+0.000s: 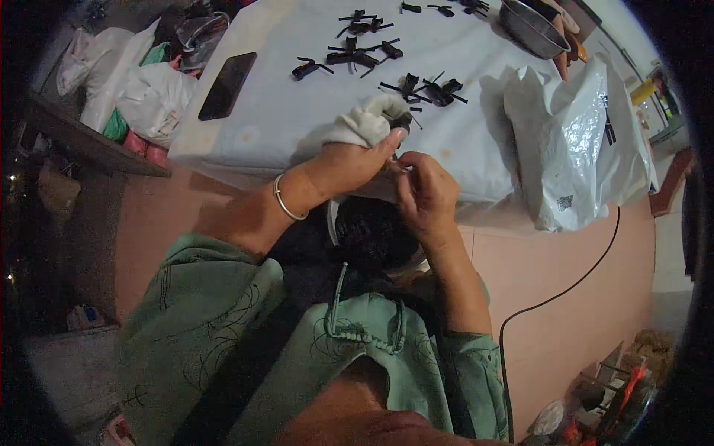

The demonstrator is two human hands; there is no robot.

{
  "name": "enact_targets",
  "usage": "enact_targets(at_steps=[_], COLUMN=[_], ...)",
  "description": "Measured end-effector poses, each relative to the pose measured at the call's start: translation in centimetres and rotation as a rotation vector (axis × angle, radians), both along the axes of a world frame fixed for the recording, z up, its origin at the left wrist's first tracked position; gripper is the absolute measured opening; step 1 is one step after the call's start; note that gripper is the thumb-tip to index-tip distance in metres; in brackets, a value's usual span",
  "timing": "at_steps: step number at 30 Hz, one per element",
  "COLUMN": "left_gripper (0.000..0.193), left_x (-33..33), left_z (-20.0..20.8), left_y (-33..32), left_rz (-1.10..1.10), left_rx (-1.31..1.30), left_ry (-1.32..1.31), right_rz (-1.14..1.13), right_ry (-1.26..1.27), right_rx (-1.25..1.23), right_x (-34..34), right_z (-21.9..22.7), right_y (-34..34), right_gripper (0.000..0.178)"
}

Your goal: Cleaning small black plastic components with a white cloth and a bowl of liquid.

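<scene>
Here the tabletop point(297, 111), spread with a white cloth, fills the upper middle of my view, its near edge just beyond my hands. At its right end a big white plastic bag point(573, 149) slumps over the edge, and behind that sits a steel bowl point(532, 28) with another person's hand point(569, 33) on its far rim. Off the left end lies a heap of white and green bags point(130, 82). A dark phone point(227, 84) lies flat near the left side of the cloth. Small black clip-like pieces point(357, 56) are scattered across the far half. A black cable point(565, 290) curves over the pink floor on my right. My left hand point(349, 163), a silver bangle point(286, 199) at the wrist, is wrapped around a bunched white cloth point(368, 123) right at the near edge, fingers closed on it. A small black piece point(402, 120) pokes out beside the cloth, just above my thumb. My right hand point(425, 189) meets the left, its fingers pinched together at that spot; what they grip, I cannot tell.
</scene>
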State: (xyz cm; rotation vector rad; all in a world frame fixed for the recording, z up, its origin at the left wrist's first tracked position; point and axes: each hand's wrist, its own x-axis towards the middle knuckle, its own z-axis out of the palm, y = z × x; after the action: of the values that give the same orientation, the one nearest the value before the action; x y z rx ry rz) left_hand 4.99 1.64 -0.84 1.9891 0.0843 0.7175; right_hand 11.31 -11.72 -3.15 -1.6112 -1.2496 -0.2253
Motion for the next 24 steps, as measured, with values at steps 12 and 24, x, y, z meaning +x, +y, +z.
enact_targets(at_steps=[12, 24], left_gripper=[0.031, 0.017], left_x=[-0.8, -0.9], left_z=[-0.1, 0.1], left_y=[-0.3, -1.3], left_rz=[-0.175, -0.001], left_rx=[0.053, 0.384], left_ry=[0.126, -0.138], right_rz=[0.218, 0.199], right_ry=[0.799, 0.754], right_rx=[-0.050, 0.073], right_x=[1.9, 0.2], right_z=[0.0, -1.5], right_y=[-0.5, 1.1], right_gripper=[0.023, 0.028])
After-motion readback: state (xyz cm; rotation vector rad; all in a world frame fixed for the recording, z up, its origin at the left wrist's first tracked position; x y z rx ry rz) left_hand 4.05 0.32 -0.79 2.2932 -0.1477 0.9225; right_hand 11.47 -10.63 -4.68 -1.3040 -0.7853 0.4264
